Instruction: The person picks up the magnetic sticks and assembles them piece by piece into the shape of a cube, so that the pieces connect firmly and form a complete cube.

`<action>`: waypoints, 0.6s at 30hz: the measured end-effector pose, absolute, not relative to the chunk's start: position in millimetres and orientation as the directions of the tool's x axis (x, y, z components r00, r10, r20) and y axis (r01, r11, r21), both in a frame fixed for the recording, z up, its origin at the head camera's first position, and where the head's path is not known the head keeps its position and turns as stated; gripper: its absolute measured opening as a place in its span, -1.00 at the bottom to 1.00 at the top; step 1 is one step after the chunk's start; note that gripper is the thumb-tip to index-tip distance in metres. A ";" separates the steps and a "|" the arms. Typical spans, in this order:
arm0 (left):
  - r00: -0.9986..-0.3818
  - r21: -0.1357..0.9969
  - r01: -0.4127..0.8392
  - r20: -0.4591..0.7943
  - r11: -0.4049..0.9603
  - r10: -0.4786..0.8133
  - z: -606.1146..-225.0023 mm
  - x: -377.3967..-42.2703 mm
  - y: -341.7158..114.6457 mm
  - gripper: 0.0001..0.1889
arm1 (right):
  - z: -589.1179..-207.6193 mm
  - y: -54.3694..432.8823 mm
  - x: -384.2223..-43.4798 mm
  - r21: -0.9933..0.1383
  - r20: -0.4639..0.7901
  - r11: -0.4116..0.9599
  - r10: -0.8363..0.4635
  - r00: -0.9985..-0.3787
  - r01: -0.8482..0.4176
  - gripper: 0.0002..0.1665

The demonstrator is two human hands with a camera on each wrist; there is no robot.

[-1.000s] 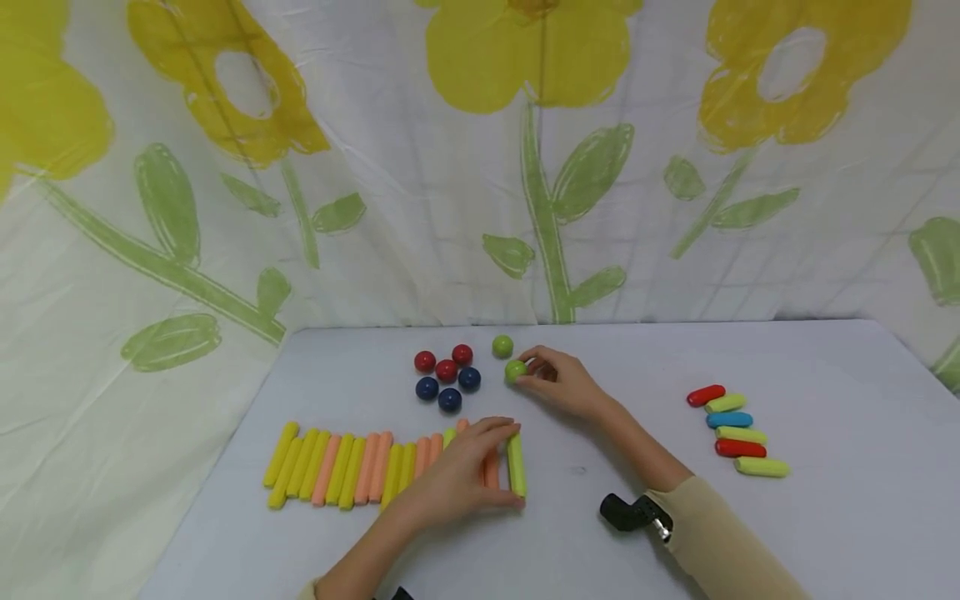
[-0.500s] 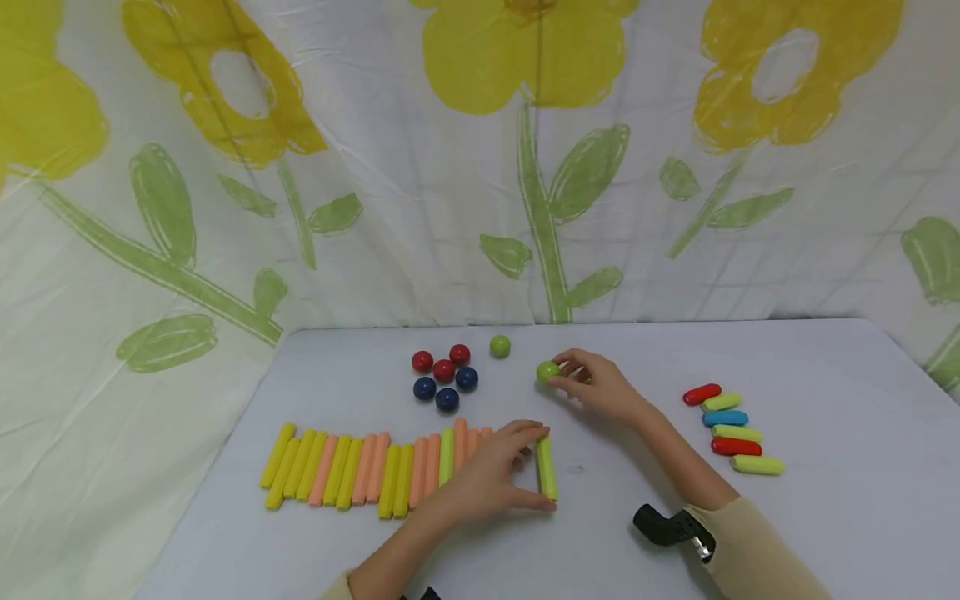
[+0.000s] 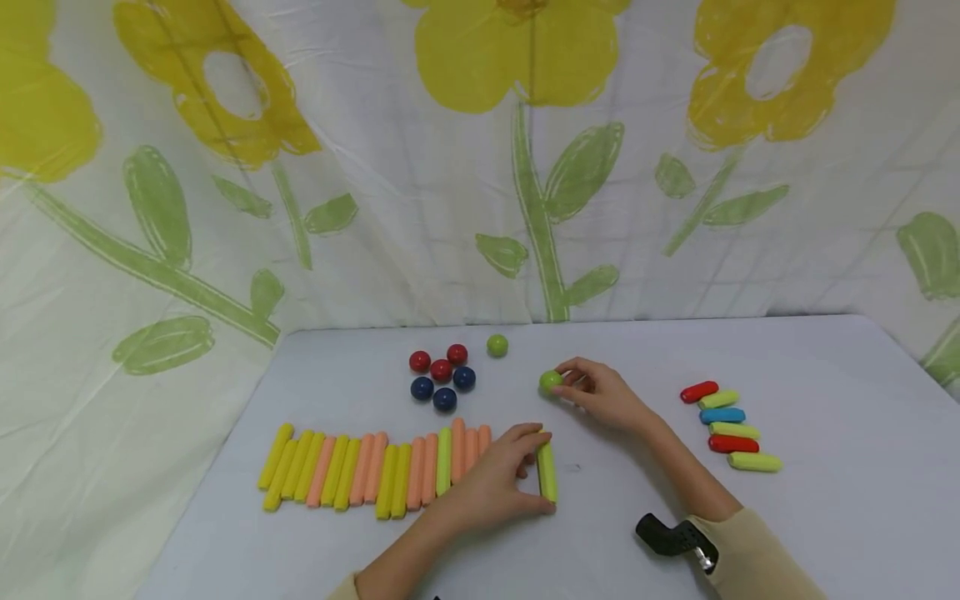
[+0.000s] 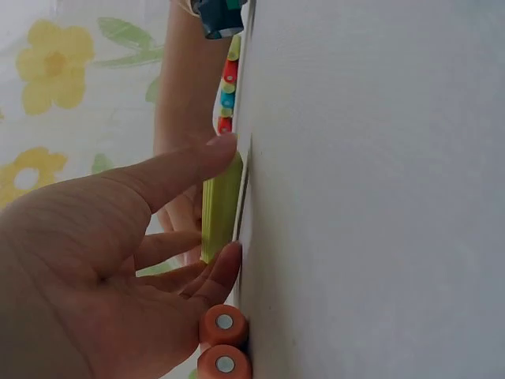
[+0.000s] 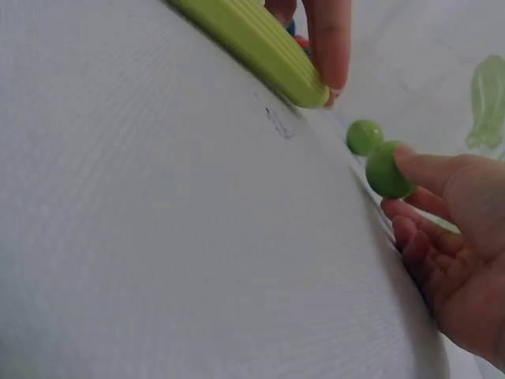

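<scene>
My left hand [image 3: 487,490] spans a lime-green magnetic building stick [image 3: 548,473], gripping it by its two ends between thumb and fingertips. In the left wrist view the stick [image 4: 221,207] stands on edge close to the tabletop. Beyond it, my right hand [image 3: 606,397] pinches a green ball [image 3: 551,382] between thumb and fingers; its other fingers lie loosely curled near the table in the right wrist view. A second green ball [image 3: 497,345] rests alone at the back. Left of my left hand runs a row of yellow sticks [image 3: 337,471] and orange sticks [image 3: 416,473].
Several red balls [image 3: 441,370] and blue balls [image 3: 445,400] cluster behind the row. At the right lies a staggered column of short pieces, among them a blue one [image 3: 722,415] and a red one [image 3: 733,444]. A flowered cloth [image 3: 412,208] hangs behind the table's back edge.
My left hand has carried the lime-green stick right, away from the row. The right hand has moved right with its green ball, away from the other green ball, then slightly toward me.
</scene>
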State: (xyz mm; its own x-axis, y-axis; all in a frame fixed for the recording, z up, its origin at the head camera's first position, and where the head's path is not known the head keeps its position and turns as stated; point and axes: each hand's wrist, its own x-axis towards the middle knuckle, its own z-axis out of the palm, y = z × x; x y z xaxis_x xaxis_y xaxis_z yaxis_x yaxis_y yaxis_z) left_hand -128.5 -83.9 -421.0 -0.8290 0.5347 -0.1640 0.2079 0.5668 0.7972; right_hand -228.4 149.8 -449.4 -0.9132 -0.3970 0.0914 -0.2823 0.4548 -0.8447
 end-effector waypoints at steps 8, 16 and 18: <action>-0.838 0.745 0.247 -0.157 0.619 0.523 -416.1 -129.7 -81.1 -0.14 | -456.8 145.2 -227.6 -0.838 0.092 0.478 -0.355 -0.930 -0.265 -0.60; -0.847 0.730 0.301 -0.091 0.614 0.523 -414.7 -142.4 -78.5 -0.15 | -460.7 144.9 -228.8 -0.833 0.117 0.482 -0.328 -0.937 -0.273 -0.59; -0.852 0.733 0.298 -0.085 0.612 0.517 -417.0 -144.9 -80.5 -0.16 | -461.0 144.3 -228.5 -0.829 0.124 0.487 -0.322 -0.939 -0.276 -0.59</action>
